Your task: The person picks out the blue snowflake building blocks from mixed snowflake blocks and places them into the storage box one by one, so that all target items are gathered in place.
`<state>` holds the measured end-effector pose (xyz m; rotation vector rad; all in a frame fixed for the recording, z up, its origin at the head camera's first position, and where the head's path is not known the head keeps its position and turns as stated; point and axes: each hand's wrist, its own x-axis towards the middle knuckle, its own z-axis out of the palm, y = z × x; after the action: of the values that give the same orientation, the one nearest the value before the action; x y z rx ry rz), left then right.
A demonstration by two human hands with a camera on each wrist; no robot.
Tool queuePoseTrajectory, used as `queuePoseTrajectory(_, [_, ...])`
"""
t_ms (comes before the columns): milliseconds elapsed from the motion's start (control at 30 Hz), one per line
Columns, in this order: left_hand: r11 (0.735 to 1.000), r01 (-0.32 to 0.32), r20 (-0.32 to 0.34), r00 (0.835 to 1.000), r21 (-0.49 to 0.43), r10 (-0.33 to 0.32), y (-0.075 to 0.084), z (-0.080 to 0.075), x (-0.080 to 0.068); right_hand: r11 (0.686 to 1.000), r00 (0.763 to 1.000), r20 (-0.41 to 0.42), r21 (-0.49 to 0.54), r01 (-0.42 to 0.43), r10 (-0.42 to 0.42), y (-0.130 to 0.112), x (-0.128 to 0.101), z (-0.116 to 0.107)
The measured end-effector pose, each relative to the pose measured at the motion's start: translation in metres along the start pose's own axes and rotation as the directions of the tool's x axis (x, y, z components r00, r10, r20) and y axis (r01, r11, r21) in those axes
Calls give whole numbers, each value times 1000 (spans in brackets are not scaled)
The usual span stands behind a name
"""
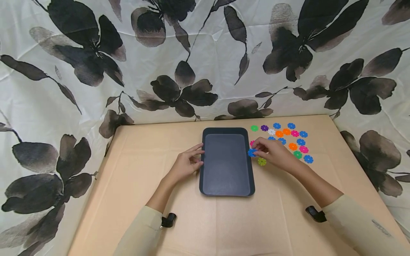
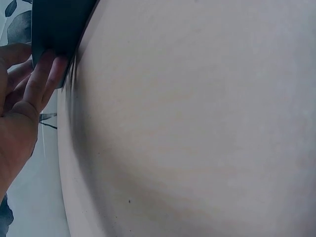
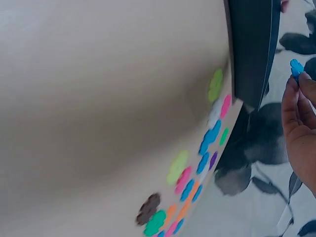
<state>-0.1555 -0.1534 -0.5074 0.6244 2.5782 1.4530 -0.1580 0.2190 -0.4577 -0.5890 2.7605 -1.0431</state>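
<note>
A dark grey rectangular tray (image 1: 227, 163) lies on the table with nothing in it. My left hand (image 1: 187, 163) is at the tray's left side; in the left wrist view its fingers (image 2: 40, 81) touch the tray's outer wall. My right hand (image 1: 273, 151) pinches a blue flower-shaped disc (image 1: 251, 152) between thumb and fingertips, close to the tray's right rim. The right wrist view shows the same blue disc (image 3: 296, 67) raised at the fingertips. Right beside that hand, a yellow-green disc (image 1: 262, 161) lies on the table.
Several flower-shaped discs in blue, orange, pink, green, white and purple are spread right of the tray, such as an orange disc (image 1: 293, 146) and a purple disc (image 1: 264, 128). A floral cloth (image 1: 224, 60) hangs behind the tan table (image 1: 153, 142).
</note>
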Motion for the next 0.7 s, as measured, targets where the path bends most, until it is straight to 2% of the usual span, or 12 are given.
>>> queuePoseTrajectory(300, [1000,-5,3,1000,8,5,0,1,0,995,994,35,30,100,-101,-24,16,22])
queuePoseTrajectory(700, [1000,7,-1,1000,7,-7,-1,1,0,985,977,130,63,159,-167,-45,30,54])
